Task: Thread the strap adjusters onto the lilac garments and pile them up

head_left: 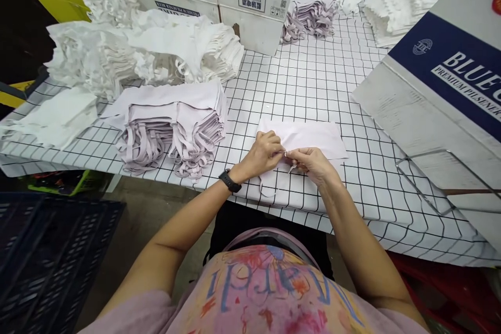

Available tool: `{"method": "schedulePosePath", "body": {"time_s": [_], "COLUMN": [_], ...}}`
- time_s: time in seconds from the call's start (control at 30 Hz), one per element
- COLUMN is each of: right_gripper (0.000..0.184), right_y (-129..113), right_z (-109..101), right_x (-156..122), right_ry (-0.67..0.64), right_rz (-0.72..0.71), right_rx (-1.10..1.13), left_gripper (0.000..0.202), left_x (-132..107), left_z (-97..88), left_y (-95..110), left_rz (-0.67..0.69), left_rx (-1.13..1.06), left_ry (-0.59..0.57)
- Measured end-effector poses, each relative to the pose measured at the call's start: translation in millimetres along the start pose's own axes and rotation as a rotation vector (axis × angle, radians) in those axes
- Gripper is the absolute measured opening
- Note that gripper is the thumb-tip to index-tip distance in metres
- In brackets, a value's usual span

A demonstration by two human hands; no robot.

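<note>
A flat pale pink cloth piece [313, 134] with thin straps lies on the checked tablecloth in front of me. Over its near edge, my left hand [267, 152] and my right hand [312, 163] meet with fingertips pinched. Between them they hold a thin pale strap [286, 153], its short end hanging below my right fingers. Another strap loop [268, 193] droops toward the table edge beneath my left hand. To the left sits a stack of pale lilac cloth pieces [176, 109], their bunched straps facing me.
White cloth stacks [183, 44] fill the back left, beside a white carton [250, 26]. A blue-and-white carton [422, 94] with a wire stand [450, 154] stands at right. More lilac pieces [313, 13] and white cloths [407, 0] lie farther back. A dark crate [50, 250] is below left.
</note>
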State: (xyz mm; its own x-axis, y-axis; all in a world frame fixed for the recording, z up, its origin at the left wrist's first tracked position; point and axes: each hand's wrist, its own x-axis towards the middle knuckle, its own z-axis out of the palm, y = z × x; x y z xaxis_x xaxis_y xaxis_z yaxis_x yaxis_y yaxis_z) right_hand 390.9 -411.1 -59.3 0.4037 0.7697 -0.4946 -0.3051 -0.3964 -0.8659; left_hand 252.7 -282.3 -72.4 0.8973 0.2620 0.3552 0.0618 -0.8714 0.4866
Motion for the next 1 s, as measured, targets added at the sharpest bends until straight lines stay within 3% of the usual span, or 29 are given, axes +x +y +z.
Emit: {"method": "schedulePosePath", "body": {"time_s": [0.17, 0.47, 0.77, 1.0], "right_gripper": [0.029, 0.025, 0.030, 0.027], "right_y": [-0.3, 9.0, 6.7, 10.8], "right_z": [3.8, 16.6, 7.7, 6.9], "right_x": [-1.2, -5.6, -9.1, -8.8], "right_ry": [0.003, 0.171, 0.014, 0.099], "right_rz": [-0.021, -0.050, -0.063, -0.094], "right_rx": [-0.010, 0.095, 0.034, 0.000], "left_gripper": [0.020, 0.023, 0.018, 0.018], "left_x": [-0.2, -3.2, -2.4, -1.4], "left_z": [-1.8, -2.5, 0.1, 0.5], "left_y": [2.2, 4.7, 1.7, 0.7], "left_rz": [0.070, 0.020, 0.021, -0.009], "left_rx": [0.047, 0.049, -0.014, -0.017], "left_ry": [0.003, -0.028, 0.017, -0.016]}}
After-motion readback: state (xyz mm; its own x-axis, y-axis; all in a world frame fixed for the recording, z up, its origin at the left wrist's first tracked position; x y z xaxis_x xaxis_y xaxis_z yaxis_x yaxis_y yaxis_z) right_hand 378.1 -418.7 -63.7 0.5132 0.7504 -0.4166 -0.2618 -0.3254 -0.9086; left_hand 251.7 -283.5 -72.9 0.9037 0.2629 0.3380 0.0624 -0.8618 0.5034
